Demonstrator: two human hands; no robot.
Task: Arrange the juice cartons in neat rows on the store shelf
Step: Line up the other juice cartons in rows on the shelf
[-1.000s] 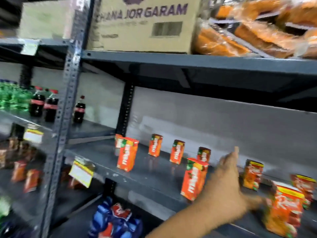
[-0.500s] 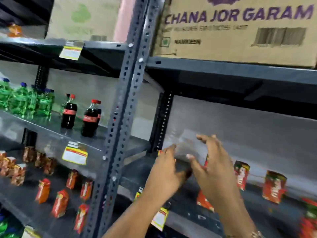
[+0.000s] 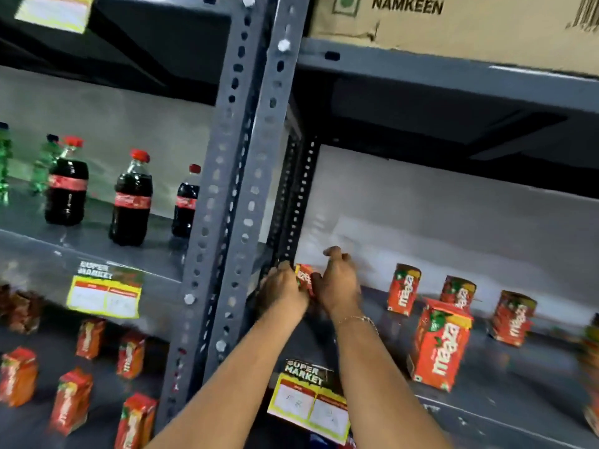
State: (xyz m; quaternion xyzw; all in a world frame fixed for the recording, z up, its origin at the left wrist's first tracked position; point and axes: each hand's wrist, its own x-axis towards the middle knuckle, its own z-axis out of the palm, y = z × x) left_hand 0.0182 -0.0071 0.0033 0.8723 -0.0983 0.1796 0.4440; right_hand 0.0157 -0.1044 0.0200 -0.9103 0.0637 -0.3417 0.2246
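Observation:
Both my hands reach to the far left back corner of the grey shelf [image 3: 505,396]. My left hand [image 3: 281,288] and my right hand [image 3: 337,281] press from either side on one orange-red juice carton [image 3: 304,278], mostly hidden between them. Several more Maaza cartons stand scattered to the right: one near the front [image 3: 439,343], two at the back [image 3: 403,288] [image 3: 457,289], another further right [image 3: 512,317]. Blurred cartons show at the right edge.
A perforated grey upright post [image 3: 241,202] stands just left of my hands. Cola bottles [image 3: 131,197] sit on the left bay, with more orange cartons [image 3: 71,401] on the shelf below. A cardboard box [image 3: 453,24] rests overhead. A price tag [image 3: 309,405] hangs from the shelf's front edge.
The view has swung left and closer. My hands moved from mid-shelf into the back left corner and closed around a carton there.

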